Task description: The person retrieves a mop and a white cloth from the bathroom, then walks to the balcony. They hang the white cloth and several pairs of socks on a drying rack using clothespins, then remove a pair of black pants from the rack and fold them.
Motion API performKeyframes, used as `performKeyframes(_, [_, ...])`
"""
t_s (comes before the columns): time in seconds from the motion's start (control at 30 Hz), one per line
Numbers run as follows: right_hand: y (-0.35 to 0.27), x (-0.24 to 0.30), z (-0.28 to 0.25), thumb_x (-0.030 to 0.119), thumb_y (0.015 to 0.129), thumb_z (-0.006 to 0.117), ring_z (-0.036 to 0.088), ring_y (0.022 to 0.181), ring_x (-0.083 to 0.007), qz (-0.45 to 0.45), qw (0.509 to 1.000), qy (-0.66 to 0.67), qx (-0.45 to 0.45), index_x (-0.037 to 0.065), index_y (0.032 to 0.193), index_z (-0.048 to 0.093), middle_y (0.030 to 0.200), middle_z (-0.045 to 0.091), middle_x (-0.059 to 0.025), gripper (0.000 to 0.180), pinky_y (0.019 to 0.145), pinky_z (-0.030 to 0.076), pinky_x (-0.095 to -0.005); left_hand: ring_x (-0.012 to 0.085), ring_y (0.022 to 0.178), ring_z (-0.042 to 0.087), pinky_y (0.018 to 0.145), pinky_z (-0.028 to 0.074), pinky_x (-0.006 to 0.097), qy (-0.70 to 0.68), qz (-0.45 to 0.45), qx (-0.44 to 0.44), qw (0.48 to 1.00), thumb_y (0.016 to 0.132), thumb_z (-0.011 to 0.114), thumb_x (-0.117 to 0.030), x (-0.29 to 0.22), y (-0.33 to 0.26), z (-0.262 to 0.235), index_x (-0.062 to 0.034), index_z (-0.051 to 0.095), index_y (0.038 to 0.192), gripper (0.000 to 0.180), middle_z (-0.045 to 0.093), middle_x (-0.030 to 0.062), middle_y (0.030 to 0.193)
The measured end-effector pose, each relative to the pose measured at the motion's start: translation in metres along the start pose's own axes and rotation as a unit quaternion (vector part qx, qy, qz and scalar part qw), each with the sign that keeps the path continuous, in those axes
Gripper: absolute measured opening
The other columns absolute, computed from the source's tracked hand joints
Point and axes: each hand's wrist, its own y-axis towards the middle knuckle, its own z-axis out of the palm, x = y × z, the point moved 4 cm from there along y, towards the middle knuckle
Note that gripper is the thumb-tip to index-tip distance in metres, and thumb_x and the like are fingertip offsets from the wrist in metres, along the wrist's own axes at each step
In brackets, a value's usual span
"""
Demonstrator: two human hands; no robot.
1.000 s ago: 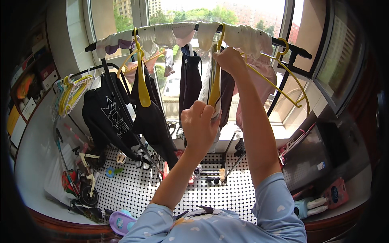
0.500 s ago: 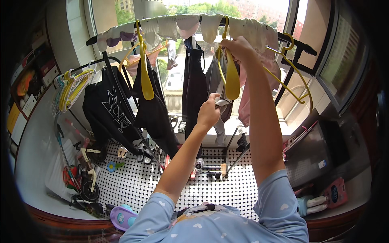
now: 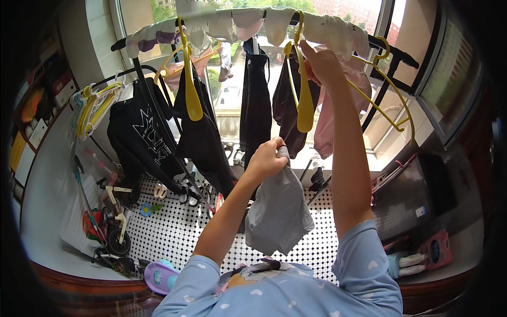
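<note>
My left hand (image 3: 266,159) is closed on a bunched edge of a grey garment (image 3: 280,214); the cloth hangs loose below it, off the rail, and I cannot tell its exact kind. Higher up, my right hand (image 3: 323,67) grips a yellow hanger (image 3: 304,108) just under its hook, which stays over the rail. Behind that hanger hangs a dark garment (image 3: 289,105). Pink clothing (image 3: 328,127) is beside my right forearm, and black trousers (image 3: 255,105) hang to the left of the hanger.
Small white items (image 3: 203,26) drape over the black rail (image 3: 409,59). Another yellow hanger (image 3: 191,95) and a black top (image 3: 140,134) hang on the left. Spare hangers (image 3: 97,111) cluster at far left. A scooter (image 3: 119,222) stands on the tiled floor, with a window behind the rail.
My left hand has drawn the grey garment away from the yellow hanger, down and toward me. My right hand has stayed at the hanger, and the dark garment behind shows more.
</note>
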Motion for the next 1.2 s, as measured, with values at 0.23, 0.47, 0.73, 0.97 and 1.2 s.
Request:
performKeyframes(0.23, [-0.148, -0.072, 0.033, 0.028, 0.085, 0.056, 0.053, 0.064, -0.0079, -0.115, 0.931, 0.293, 0.183, 0.000, 0.077, 0.060, 0.071, 0.058, -0.0052, 0.030, 0.057, 0.042, -0.0203, 0.0061, 0.071, 0.049, 0.063, 0.047, 0.022, -0.174, 0.062, 0.203, 0.962, 0.065, 0.052, 0.000, -0.024, -0.062, -0.022, -0.0005, 0.048, 0.087, 0.022, 0.049, 0.0028, 0.080])
performKeyframes(0.47, [-0.248, -0.120, 0.106, 0.012, 0.063, 0.074, 0.053, 0.096, -0.0218, -0.081, 0.836, 0.270, 0.471, 0.004, 0.090, 0.062, 0.095, 0.060, -0.0079, 0.032, 0.086, 0.038, -0.0331, 0.0103, 0.067, 0.045, 0.056, 0.037, 0.024, -0.185, 0.137, 0.264, 0.937, 0.069, 0.070, -0.008, -0.036, -0.101, -0.045, -0.0033, 0.045, 0.070, 0.026, 0.050, 0.0021, 0.076])
performKeyframes(0.73, [-0.265, -0.154, 0.106, 0.006, 0.064, 0.073, 0.048, 0.104, -0.0254, -0.196, 0.852, 0.114, 0.471, 0.005, 0.091, 0.063, 0.094, 0.060, -0.0047, 0.028, 0.087, 0.039, -0.0369, 0.0186, 0.078, 0.053, 0.065, 0.044, 0.028, -0.170, 0.204, 0.184, 0.946, 0.069, 0.066, 0.002, -0.014, -0.128, -0.103, -0.0053, 0.037, 0.062, 0.030, 0.051, 0.0076, 0.085])
performKeyframes(0.97, [-0.249, -0.120, 0.055, 0.019, 0.070, 0.070, 0.048, 0.106, -0.0245, -0.173, 0.806, 0.208, 0.526, 0.004, 0.065, 0.061, 0.080, 0.059, -0.0050, 0.018, 0.098, 0.027, -0.0477, 0.0100, 0.071, 0.048, 0.059, 0.036, 0.023, -0.163, 0.108, 0.051, 0.979, 0.065, 0.074, -0.007, 0.028, -0.159, -0.165, -0.0102, 0.035, 0.057, 0.039, 0.058, 0.0096, 0.093])
performKeyframes(1.2, [-0.237, -0.110, 0.025, 0.021, 0.064, 0.074, 0.058, 0.079, -0.0170, -0.223, 0.862, -0.077, 0.449, 0.009, 0.073, 0.065, 0.070, 0.057, -0.0016, 0.017, 0.103, 0.023, -0.0509, 0.0080, 0.059, 0.044, 0.052, 0.035, 0.023, -0.091, -0.035, -0.058, 0.994, 0.067, 0.072, -0.003, 0.076, -0.217, -0.184, -0.0088, 0.035, 0.060, 0.038, 0.056, 0.0048, 0.070])
